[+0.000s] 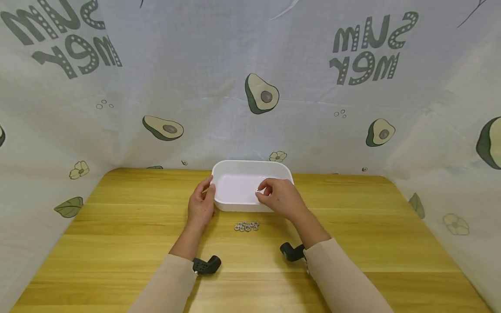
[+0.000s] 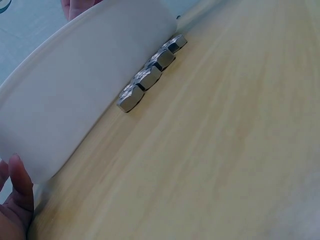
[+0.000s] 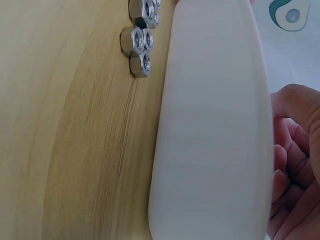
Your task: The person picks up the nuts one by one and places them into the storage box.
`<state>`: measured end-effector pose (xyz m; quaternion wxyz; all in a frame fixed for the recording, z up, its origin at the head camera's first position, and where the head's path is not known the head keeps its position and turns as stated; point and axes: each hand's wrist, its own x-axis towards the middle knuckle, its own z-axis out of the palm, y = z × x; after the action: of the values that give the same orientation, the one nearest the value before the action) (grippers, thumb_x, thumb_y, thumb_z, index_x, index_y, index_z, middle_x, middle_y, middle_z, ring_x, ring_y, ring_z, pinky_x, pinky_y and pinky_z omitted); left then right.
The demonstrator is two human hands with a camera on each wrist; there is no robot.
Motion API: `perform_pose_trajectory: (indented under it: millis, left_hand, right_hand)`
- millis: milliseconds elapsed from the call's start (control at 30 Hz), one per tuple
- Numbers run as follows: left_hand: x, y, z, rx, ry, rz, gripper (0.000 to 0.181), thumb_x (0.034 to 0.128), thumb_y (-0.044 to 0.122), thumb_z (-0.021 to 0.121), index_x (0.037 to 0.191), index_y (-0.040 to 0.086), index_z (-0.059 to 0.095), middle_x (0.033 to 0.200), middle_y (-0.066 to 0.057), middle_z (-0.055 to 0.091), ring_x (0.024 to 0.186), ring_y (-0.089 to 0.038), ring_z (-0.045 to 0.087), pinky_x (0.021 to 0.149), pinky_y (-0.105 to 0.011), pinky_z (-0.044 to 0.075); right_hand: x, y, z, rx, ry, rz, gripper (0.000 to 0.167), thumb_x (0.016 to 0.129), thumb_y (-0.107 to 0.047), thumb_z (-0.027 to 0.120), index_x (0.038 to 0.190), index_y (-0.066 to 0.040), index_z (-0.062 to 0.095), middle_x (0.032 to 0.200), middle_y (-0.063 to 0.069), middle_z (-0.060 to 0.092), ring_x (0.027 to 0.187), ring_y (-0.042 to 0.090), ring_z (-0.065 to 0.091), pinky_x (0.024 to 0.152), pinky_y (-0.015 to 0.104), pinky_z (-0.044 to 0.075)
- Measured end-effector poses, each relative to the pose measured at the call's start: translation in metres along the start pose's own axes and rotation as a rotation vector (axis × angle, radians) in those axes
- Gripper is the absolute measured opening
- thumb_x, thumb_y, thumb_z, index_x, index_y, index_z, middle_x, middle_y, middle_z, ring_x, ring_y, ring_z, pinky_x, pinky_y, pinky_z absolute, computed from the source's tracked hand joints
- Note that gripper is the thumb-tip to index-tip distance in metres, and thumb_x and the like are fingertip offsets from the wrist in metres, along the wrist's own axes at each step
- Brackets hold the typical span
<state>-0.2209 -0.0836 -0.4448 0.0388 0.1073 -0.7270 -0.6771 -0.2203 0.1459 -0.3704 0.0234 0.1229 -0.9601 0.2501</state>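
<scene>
A white rectangular tray stands on the wooden table. My left hand rests against the tray's left outer side, its thumb near the rim; in the left wrist view the thumb is upright beside the tray wall. Over the tray's right part, my right hand pinches a small metal nut between thumb and fingertips. The tray wall hides those fingertips in the right wrist view. Several silver hex nuts lie grouped on the table just in front of the tray.
The wooden table extends to both sides and toward me. Behind it hangs a pale cloth printed with avocados and lettering. A black wrist camera is on the left wrist and another black camera on the right.
</scene>
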Motion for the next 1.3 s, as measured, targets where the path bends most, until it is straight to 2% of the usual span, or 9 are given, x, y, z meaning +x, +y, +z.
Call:
perform_pose_trajectory:
  millis: [233,433,800,1133,1300]
  left_hand:
    - [0.001,-0.001,-0.001,-0.01,-0.004,0.013,0.04,0.1061,0.038,0.051,0.146,0.033,0.055,0.145,-0.005,0.056,0.081,-0.019,0.055,0.057,-0.023,0.049]
    - [0.001,0.0,0.0,-0.023,0.005,0.015,0.04,0.1057,0.037,0.051,0.145,0.032,0.057,0.142,-0.006,0.058,0.09,-0.02,0.057,0.056,-0.024,0.049]
    - [0.0,-0.001,0.0,-0.011,0.006,0.014,0.04,0.1063,0.037,0.05,0.146,0.031,0.056,0.142,-0.007,0.058,0.097,-0.022,0.057,0.058,-0.024,0.05]
    - [0.001,0.0,0.001,0.0,0.015,0.019,0.04,0.1061,0.037,0.051,0.145,0.031,0.056,0.141,-0.005,0.058,0.092,-0.021,0.057,0.057,-0.024,0.05]
    - [0.002,0.0,0.001,0.001,0.018,0.017,0.04,0.1063,0.037,0.051,0.145,0.032,0.056,0.141,-0.005,0.058,0.094,-0.021,0.057,0.058,-0.023,0.05]
  right_hand:
    - [0.017,0.004,0.011,0.003,-0.007,0.019,0.014,0.091,-0.029,0.073,0.098,-0.016,0.073,0.077,-0.002,0.066,0.067,0.015,0.054,0.061,0.026,0.043]
    - [0.025,0.004,0.015,0.016,-0.031,0.076,0.016,0.092,-0.03,0.074,0.1,-0.016,0.074,0.08,0.0,0.067,0.069,0.017,0.055,0.061,0.027,0.045]
    - [0.027,0.004,0.019,0.029,-0.059,0.139,0.018,0.093,-0.031,0.073,0.103,-0.017,0.073,0.083,0.001,0.066,0.073,0.019,0.056,0.062,0.027,0.046]
    - [0.031,0.006,0.02,0.048,-0.06,0.169,0.026,0.093,-0.034,0.073,0.113,-0.016,0.072,0.089,0.003,0.069,0.079,0.019,0.058,0.067,0.027,0.049]
    - [0.032,0.007,0.02,0.051,-0.042,0.177,0.028,0.095,-0.034,0.071,0.116,-0.016,0.071,0.089,0.003,0.069,0.078,0.019,0.058,0.066,0.027,0.048]
